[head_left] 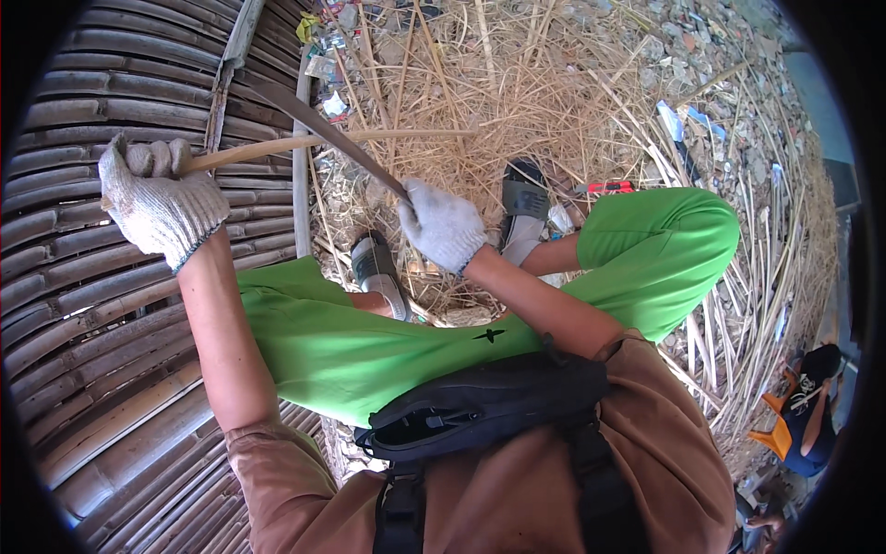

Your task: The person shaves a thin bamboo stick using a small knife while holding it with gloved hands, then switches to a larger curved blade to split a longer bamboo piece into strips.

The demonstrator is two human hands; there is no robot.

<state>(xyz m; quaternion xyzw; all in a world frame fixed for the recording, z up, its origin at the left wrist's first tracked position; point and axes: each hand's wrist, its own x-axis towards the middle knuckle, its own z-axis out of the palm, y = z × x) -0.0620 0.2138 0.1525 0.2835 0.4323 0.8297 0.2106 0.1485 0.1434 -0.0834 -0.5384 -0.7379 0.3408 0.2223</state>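
My left hand (166, 201), in a white knitted glove, is closed around one end of a thin bamboo strip (251, 151). The strip reaches to the right, its far end over the straw-like shavings. My right hand (443, 224), gloved alike, grips a machete (318, 125); its handle is hidden inside the fist. The long dark blade slants up to the left and crosses the strip about midway. From this angle I cannot tell whether blade and strip touch.
A slatted bamboo platform (111, 240) fills the left side. Bamboo shavings (498, 88) litter the ground, with rubble beyond. A red-handled tool (609, 187) lies beside my right knee. Long split strips (715, 342) lie at right. Another person (812, 406) sits on an orange chair (773, 427).
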